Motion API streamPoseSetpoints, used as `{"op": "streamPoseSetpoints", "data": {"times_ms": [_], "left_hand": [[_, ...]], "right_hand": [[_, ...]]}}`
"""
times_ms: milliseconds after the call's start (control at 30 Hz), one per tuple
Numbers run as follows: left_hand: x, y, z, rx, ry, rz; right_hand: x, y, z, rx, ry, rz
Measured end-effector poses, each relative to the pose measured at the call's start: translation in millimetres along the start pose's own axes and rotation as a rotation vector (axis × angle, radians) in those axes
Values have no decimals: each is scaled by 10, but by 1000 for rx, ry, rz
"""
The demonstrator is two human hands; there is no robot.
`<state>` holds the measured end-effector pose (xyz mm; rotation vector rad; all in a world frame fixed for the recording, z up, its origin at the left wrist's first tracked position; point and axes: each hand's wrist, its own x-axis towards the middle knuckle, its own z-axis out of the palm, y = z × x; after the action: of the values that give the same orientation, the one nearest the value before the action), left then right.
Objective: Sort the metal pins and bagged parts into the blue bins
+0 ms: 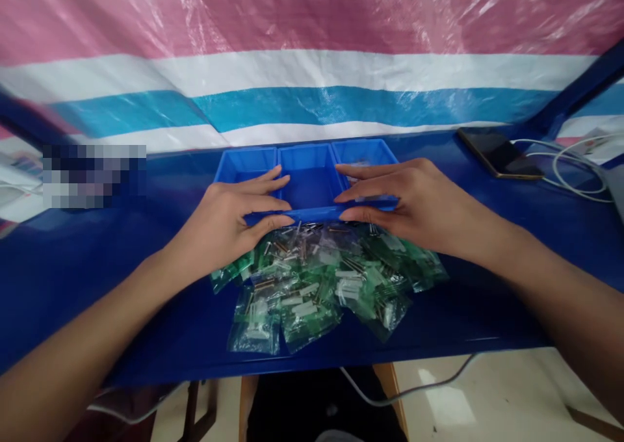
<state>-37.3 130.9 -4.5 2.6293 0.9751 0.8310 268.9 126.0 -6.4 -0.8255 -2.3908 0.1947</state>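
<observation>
Three blue trays stand side by side at the middle of the blue table. My left hand [238,218] grips the front wall of the middle blue tray [312,214] at its left, thumb outside and fingers over the rim. At the right end of that wall my right hand [400,192] grips in the same way. The left blue tray [248,159] is partly covered by my left hand. Inside the right blue tray [363,148] lie some small clear packets, partly behind my right fingers. Just in front of the trays, a pile of green and clear plastic bags [305,299] holds screws and white pieces.
A dark phone [500,153] with a white cable [560,169] lies at the back right of the blue table [468,312]. Behind the table hangs a striped plastic sheet [312,71]. A blurred-out object is at the left. Another cable [414,396] hangs below the front edge.
</observation>
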Motion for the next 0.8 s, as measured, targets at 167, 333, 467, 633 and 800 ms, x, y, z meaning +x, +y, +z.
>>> {"op": "streamPoseSetpoints", "data": {"times_ms": [167,333,467,633,800], "left_hand": [[7,-16,8,-17,3,5],[-7,-52,9,-19,15,19],[2,-16,13,20,28,20],[23,30,24,122,92,68],[28,22,57,230,139,187]], "right_hand": [[-23,-2,39,-9,46,-26],[-41,-61,117,-24,106,-17],[-21,-204,17,-94,61,-125],[-53,-330,-83,-304,-131,-283],[-90,-353,-54,-376,-101,-278]]}}
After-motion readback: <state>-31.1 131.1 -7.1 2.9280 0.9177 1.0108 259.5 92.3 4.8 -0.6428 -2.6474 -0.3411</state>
